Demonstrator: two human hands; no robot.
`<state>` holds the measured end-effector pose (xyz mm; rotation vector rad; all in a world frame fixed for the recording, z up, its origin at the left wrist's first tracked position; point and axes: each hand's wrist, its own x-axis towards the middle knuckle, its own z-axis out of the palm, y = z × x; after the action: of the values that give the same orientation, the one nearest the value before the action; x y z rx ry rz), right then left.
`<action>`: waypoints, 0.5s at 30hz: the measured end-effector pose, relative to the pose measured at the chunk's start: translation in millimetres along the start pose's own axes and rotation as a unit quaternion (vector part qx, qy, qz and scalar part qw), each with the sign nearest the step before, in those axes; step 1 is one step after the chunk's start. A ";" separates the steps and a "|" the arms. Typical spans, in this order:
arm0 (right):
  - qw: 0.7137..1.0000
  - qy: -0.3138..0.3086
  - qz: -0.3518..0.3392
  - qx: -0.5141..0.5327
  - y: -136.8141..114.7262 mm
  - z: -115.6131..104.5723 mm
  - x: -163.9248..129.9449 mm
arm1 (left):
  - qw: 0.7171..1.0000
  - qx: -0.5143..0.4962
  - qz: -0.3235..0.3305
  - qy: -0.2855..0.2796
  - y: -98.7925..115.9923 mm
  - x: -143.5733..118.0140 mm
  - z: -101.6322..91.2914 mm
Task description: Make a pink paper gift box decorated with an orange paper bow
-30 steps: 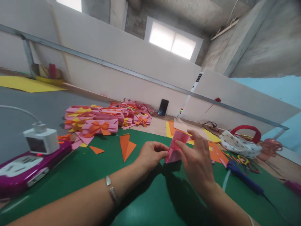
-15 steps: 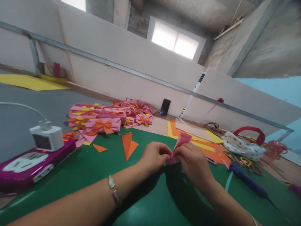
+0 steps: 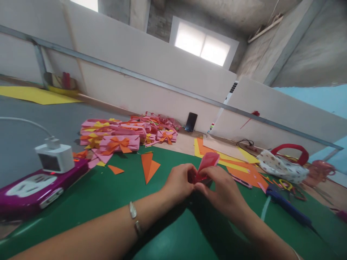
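Both hands meet over the green table mat (image 3: pixel 162 231) around a folded piece of pink paper (image 3: pixel 208 161). My left hand (image 3: pixel 181 180) pinches its lower left side, with the fingers curled. From the other side my right hand (image 3: pixel 221 186) grips the lower part between thumb and fingers. The upper part of the paper stands up between the hands; its lower part is hidden by the fingers. To the left of my left hand lie a folded orange paper piece (image 3: pixel 149 168) and a small orange scrap (image 3: pixel 116 169).
Pink paper bags with orange and yellow bows (image 3: pixel 119 142) are heaped at the back left. A purple power strip (image 3: pixel 62 180) bears a white charger (image 3: pixel 55 157). Rightward lie a blue glue gun (image 3: pixel 288 207), scissors (image 3: pixel 286 185), a pen-like cutter (image 3: pixel 242 181) and orange sheets (image 3: pixel 244 175). A phone (image 3: pixel 191 122) leans behind.
My hands have drawn closer together on the pink paper. My right thumb has moved in toward my left fingers, and the paper's lower part is now more hidden.
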<state>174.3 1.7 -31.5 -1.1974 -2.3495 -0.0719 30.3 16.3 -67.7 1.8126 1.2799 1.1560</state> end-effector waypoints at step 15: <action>0.999 0.029 -0.020 -0.036 -3.8 5.6 -2.8 | 0.994 0.095 0.050 0.029 -2.3 -4.6 5.3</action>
<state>170.4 -1.3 -37.0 -1.1661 -2.3371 -0.2029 33.5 12.7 -73.2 2.0155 1.3866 1.1819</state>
